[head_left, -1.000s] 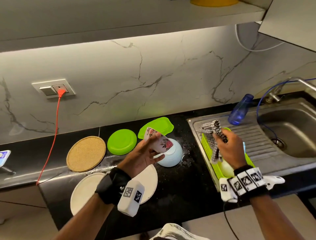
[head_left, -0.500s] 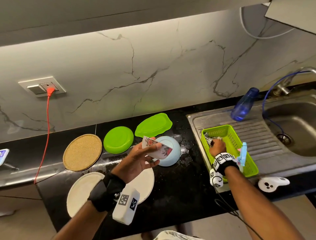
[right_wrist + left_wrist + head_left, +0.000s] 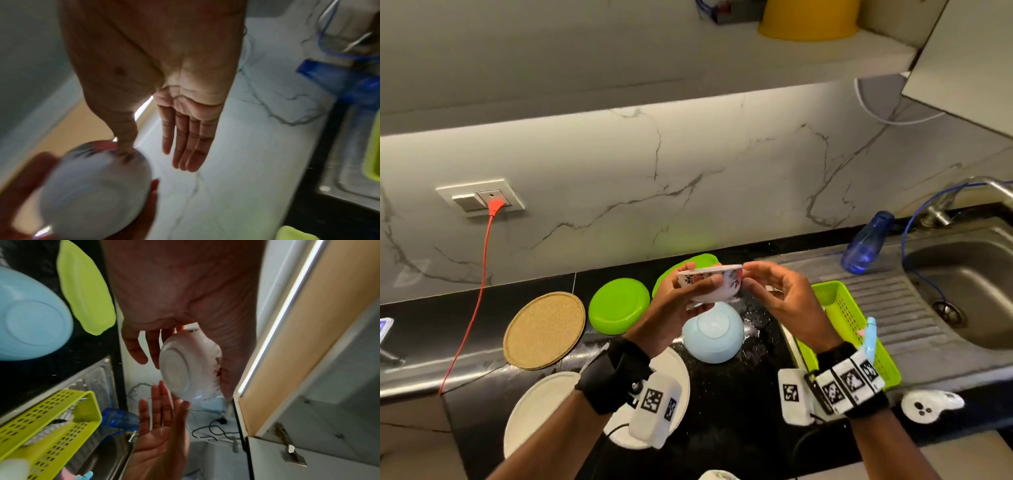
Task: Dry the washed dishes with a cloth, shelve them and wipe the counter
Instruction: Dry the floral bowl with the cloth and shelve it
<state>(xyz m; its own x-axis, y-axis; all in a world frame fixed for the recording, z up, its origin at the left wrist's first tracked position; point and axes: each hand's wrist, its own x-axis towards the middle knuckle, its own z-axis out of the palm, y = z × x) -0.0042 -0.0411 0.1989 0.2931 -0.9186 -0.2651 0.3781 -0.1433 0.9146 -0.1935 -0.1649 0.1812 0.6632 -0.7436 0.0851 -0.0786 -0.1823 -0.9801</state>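
Holding the bowl (image 3: 709, 284) upright above the counter (image 3: 726, 404), my left hand (image 3: 674, 308) grips it — thumb across its side. My right hand (image 3: 780, 301) lies slack, fingers straight, thumb touching the rim.

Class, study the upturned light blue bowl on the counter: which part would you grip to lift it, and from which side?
Probably from above, fingers spread over the light blue bowl down to its rim. It lies mouth down, so only the smooth dome and shallow foot ring show. The left hand holds the floral bowl, so the right hand is freer.
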